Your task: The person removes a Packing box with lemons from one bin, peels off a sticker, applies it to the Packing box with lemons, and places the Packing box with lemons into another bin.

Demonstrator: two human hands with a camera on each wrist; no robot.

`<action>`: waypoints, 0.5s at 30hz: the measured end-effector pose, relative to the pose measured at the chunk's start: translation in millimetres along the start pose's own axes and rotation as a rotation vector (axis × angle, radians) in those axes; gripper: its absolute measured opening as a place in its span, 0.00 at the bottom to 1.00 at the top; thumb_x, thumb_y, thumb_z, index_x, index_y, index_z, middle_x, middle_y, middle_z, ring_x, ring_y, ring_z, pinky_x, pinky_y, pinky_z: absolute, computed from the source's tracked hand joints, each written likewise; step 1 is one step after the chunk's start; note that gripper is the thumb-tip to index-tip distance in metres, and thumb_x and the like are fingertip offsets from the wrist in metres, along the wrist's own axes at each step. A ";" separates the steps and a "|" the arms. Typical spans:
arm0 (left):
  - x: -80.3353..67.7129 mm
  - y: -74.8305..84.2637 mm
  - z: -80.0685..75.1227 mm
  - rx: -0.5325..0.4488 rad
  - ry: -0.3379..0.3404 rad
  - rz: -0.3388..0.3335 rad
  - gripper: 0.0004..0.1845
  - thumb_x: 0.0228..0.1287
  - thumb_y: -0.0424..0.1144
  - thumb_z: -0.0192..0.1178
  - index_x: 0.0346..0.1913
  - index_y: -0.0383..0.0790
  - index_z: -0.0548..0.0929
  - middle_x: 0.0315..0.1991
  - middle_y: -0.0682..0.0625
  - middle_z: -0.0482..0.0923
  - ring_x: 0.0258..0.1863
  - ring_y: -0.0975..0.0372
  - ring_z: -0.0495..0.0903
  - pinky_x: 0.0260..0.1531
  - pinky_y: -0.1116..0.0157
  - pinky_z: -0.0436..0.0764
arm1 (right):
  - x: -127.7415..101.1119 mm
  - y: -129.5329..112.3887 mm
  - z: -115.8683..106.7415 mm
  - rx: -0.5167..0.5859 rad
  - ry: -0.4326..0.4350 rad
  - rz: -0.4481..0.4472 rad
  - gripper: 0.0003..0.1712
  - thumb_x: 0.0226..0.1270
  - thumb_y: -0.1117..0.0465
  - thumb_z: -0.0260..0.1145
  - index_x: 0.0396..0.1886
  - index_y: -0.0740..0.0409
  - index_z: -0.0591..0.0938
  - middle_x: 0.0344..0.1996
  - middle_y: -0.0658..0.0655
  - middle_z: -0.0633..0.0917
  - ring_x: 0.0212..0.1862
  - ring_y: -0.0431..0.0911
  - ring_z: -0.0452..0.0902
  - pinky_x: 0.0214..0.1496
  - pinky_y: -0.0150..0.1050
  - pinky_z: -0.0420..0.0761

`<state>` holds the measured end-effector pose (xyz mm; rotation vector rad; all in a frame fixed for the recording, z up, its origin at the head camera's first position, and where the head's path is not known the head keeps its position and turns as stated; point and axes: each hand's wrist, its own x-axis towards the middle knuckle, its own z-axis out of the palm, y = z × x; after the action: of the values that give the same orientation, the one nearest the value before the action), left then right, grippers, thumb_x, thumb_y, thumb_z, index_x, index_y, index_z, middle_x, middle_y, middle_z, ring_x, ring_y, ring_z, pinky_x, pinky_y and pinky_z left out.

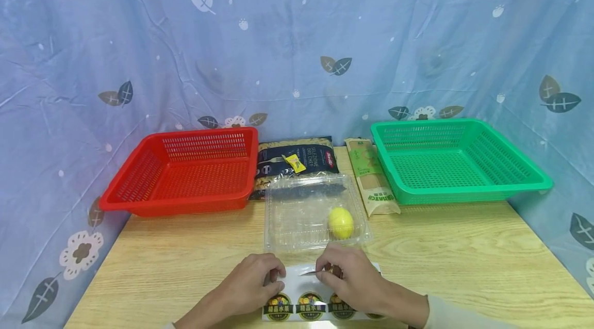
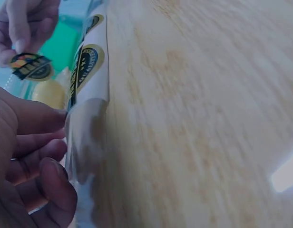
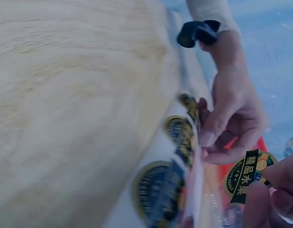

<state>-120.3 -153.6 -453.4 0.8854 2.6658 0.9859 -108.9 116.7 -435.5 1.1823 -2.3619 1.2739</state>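
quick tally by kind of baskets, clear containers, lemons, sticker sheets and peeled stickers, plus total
Baskets: 2, one red basket and one green basket
Clear container: 1
Lemon: 1
Sticker sheet: 1
Peeled sticker: 1, pinched in the right hand
Total: 6

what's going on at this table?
A person's right hand pinches a round fruit sticker, already off its backing. The left hand holds the left end of the sticker sheet, which bears more stickers. Just beyond, a lemon sits at the front right of a clear plastic container.
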 end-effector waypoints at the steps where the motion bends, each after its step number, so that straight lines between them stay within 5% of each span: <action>1: -0.3 0.4 -0.4 -0.008 0.011 0.014 0.04 0.62 0.34 0.69 0.37 0.46 0.86 0.28 0.66 0.74 0.28 0.72 0.72 0.30 0.73 0.75 | 1.9 -1.6 -2.9 0.009 -0.005 0.007 0.10 0.64 0.71 0.69 0.34 0.50 0.81 0.29 0.44 0.79 0.26 0.28 0.69 0.26 0.23 0.75; 15: 2.3 22.7 -25.9 -0.041 0.172 0.140 0.07 0.64 0.30 0.64 0.31 0.43 0.88 0.25 0.66 0.77 0.22 0.76 0.71 0.23 0.74 0.76 | 33.7 -13.2 -46.9 -0.078 -0.080 0.139 0.09 0.68 0.73 0.65 0.39 0.54 0.80 0.31 0.48 0.84 0.20 0.28 0.64 0.22 0.28 0.73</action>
<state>-120.3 -152.5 -418.8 1.0344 2.7423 1.1943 -129.7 130.4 -381.7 1.0819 -2.5663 1.1834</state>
